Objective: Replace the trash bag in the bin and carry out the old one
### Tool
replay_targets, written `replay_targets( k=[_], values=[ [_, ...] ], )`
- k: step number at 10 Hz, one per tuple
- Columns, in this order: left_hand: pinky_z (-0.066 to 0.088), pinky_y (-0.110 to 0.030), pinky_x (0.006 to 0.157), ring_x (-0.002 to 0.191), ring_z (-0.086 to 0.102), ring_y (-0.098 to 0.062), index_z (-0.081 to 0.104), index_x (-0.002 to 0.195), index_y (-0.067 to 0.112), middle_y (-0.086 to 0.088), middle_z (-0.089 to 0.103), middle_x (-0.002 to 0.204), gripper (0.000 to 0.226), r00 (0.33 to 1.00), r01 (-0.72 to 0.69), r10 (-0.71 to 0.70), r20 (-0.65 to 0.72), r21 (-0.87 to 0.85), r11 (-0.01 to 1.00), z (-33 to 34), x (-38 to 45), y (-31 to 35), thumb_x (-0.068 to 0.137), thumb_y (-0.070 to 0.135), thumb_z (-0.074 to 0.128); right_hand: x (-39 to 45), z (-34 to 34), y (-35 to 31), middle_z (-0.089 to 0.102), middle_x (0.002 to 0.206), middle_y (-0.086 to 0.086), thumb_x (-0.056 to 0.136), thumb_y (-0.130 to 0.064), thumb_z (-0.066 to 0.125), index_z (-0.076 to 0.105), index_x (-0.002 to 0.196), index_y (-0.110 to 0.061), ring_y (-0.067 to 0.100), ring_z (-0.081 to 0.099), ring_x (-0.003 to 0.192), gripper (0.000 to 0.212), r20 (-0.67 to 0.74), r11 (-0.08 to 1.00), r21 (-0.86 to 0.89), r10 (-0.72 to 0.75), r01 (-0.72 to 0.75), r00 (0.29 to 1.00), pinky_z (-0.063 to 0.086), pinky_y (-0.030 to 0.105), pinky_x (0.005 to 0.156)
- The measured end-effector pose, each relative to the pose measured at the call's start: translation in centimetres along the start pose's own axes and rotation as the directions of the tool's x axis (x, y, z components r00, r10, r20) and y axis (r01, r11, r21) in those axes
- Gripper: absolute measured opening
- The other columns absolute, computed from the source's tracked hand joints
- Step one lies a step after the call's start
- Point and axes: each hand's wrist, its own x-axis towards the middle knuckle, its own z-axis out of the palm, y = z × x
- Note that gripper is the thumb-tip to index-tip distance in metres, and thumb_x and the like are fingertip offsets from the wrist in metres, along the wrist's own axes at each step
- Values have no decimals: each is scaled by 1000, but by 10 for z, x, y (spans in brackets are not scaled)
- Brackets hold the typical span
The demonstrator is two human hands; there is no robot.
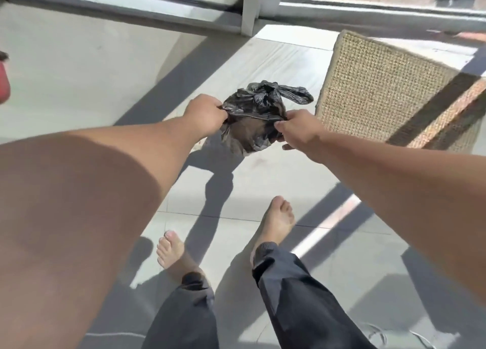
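Note:
A small black trash bag (254, 117), crumpled and knotted at the top, hangs in the air in front of me above the floor. My left hand (205, 117) pinches its left edge. My right hand (297, 129) pinches its right edge, and the plastic is stretched between the two. A loose loop of the bag sticks out to the right at the top. No bin is in view.
A woven mat (381, 93) lies on the pale tiled floor (342, 264) to the right. A sliding door track and frame (249, 9) run across the top. My bare feet stand below, in dark trousers. A red object (4, 83) shows at the left edge.

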Motion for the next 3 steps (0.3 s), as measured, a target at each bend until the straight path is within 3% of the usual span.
replay_targets(
  k=[2,3],
  values=[
    [34,-28,58,78,53,-31,61,75,12,-11,58,79,11,998,42,-43,39,17,999,19,3,-33,85,10,57,9,11,1,70,93,15,86,-15,51,69,103,-8,35,68,92,26,93,985,-169,43,-27,995,59,50,81],
    [42,-26,72,102,60,-28,68,108,20,-7,67,111,25,994,109,-109,22,3,994,10,-8,-37,85,17,57,-2,5,-7,68,99,12,85,-17,53,67,114,-9,31,64,92,33,37,964,-266,38,-26,999,57,37,81]
  ],
)
